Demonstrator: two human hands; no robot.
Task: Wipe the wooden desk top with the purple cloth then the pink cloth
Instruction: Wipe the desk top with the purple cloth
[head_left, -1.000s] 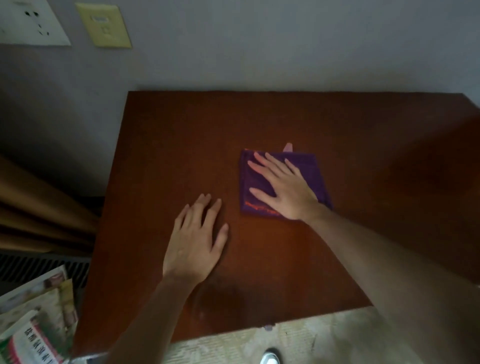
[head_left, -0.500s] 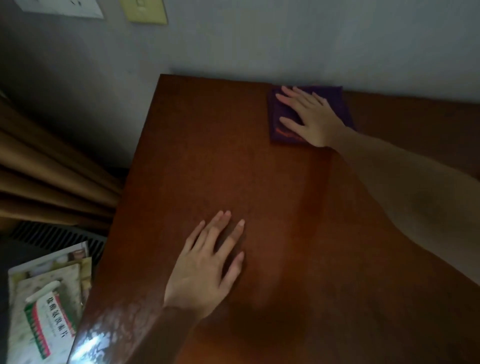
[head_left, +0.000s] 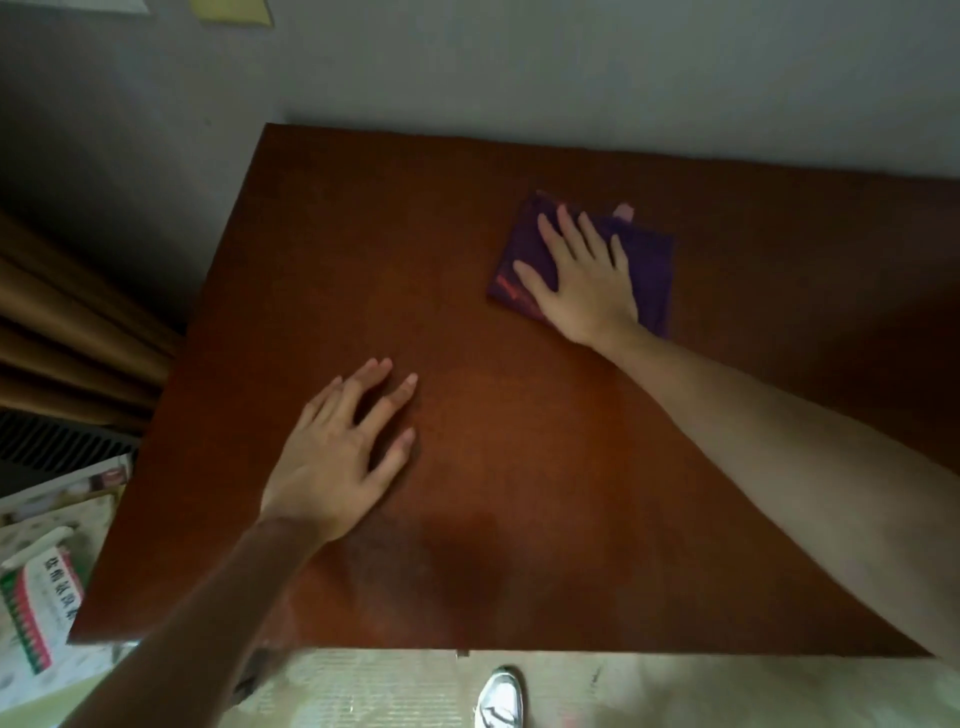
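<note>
A folded purple cloth (head_left: 652, 265) lies on the reddish-brown wooden desk top (head_left: 519, 493), toward the back right. My right hand (head_left: 579, 275) presses flat on it with fingers spread. A small pink tip (head_left: 623, 211) sticks out from under the cloth's far edge; whether it is the pink cloth I cannot tell. My left hand (head_left: 343, 457) rests flat on the bare wood, left of centre, holding nothing.
A grey wall (head_left: 571, 73) runs along the desk's far edge. Brown curtain folds (head_left: 67, 332) hang at the left. Printed boxes and papers (head_left: 41, 587) are stacked low at the left. A shoe (head_left: 500, 699) shows on the floor below the near edge.
My right hand has slid the purple cloth back from the desk's far edge toward me. The left hand stays flat on the wood. The camera view has shifted.
</note>
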